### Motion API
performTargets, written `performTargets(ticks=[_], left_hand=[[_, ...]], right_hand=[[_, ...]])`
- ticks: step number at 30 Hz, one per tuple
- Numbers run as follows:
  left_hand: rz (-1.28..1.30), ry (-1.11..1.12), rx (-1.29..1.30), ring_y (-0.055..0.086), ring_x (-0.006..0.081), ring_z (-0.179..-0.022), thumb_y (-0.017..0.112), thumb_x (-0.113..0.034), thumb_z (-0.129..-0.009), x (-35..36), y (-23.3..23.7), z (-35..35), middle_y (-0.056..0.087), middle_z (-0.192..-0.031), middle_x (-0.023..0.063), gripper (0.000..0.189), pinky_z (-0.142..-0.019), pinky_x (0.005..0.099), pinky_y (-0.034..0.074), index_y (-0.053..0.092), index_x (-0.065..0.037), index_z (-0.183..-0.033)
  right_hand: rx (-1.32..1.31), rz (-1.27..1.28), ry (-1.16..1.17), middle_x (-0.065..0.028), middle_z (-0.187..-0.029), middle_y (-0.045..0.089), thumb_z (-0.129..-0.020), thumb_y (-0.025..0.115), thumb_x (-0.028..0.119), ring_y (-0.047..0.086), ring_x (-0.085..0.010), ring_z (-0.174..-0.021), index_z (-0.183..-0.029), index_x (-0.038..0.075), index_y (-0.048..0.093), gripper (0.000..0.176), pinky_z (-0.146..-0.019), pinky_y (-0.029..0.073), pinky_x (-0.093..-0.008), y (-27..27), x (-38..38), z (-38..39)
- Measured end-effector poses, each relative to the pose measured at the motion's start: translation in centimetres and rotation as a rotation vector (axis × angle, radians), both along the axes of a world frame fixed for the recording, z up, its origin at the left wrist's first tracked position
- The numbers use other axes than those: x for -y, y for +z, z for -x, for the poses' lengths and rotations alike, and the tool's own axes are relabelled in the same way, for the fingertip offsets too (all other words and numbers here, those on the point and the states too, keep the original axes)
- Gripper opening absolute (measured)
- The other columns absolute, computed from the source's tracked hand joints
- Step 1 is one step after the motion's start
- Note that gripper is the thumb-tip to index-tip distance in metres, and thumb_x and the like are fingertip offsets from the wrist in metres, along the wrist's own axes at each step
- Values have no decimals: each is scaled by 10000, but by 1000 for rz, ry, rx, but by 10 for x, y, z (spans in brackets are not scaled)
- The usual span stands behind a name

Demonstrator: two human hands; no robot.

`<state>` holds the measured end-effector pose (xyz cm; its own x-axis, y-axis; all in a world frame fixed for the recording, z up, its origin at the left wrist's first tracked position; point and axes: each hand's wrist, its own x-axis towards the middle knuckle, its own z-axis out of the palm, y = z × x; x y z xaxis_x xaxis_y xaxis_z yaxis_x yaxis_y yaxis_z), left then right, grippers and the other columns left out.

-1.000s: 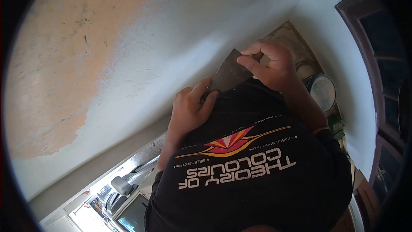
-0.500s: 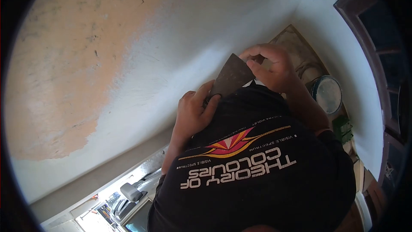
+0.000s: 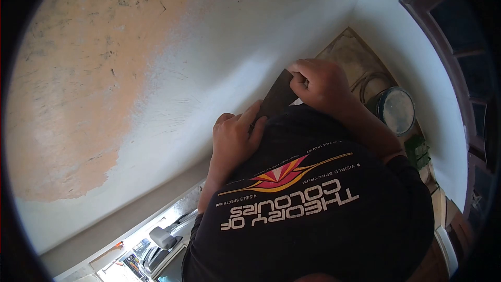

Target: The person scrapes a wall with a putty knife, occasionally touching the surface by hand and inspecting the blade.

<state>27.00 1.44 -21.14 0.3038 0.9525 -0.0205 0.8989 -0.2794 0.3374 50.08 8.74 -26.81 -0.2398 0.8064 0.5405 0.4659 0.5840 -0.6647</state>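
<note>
A dark, wide-bladed putty knife [image 3: 275, 98] is held in front of my chest, close to the wall. My left hand [image 3: 233, 138] grips its handle end at the lower left. My right hand [image 3: 321, 84] pinches the far corner of the blade with thumb and fingers. The blade is turned nearly edge-on, so little of its face shows. My black printed T-shirt [image 3: 308, 203] fills the lower middle of the view.
The wall [image 3: 172, 62] is part white putty and part bare orange-brown plaster [image 3: 62, 73]. A round paint tub [image 3: 396, 109] stands on the floor at right beside a brown sheet [image 3: 349, 55]. A dark window frame [image 3: 459, 36] is at far right; a window opening below shows a vehicle [image 3: 162, 243].
The blade has tilted from showing its flat face to nearly edge-on. My right hand has closed more over its far corner and both hands sit slightly lower-left.
</note>
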Motion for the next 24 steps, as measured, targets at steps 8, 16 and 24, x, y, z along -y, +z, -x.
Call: performTargets(ticks=[8, 16, 24], left_hand=[[26, 8, 54, 663, 336, -614, 697, -239, -901, 1, -8, -1, 660, -623, 127, 354, -705, 433, 531, 676, -87, -1221], [34, -30, 134, 651, 347, -607, 701, -242, -900, 0, -12, -1, 643, -607, 121, 346, -704, 431, 525, 687, -91, -1211], [84, -31, 104, 661, 352, -652, 707, -211, -896, 2, -10, 2, 667, -685, 156, 367, -697, 434, 516, 669, -49, -1223]], right_hand=[[-358, 479, 29, -81, -651, 618, -904, 661, 107, 618, -171, -575, -880, 19, 652, 91, -535, 463, -344, -7, -5, -21], [-190, 173, 110, -56, -598, 575, -923, 744, 295, 562, -147, -541, -861, 7, 661, 306, -518, 439, -337, 1, 4, -4], [-398, 567, 19, -89, -741, 655, -944, 714, 275, 562, -257, -542, -1037, 48, 698, 246, -545, 459, -335, -12, -8, -14]])
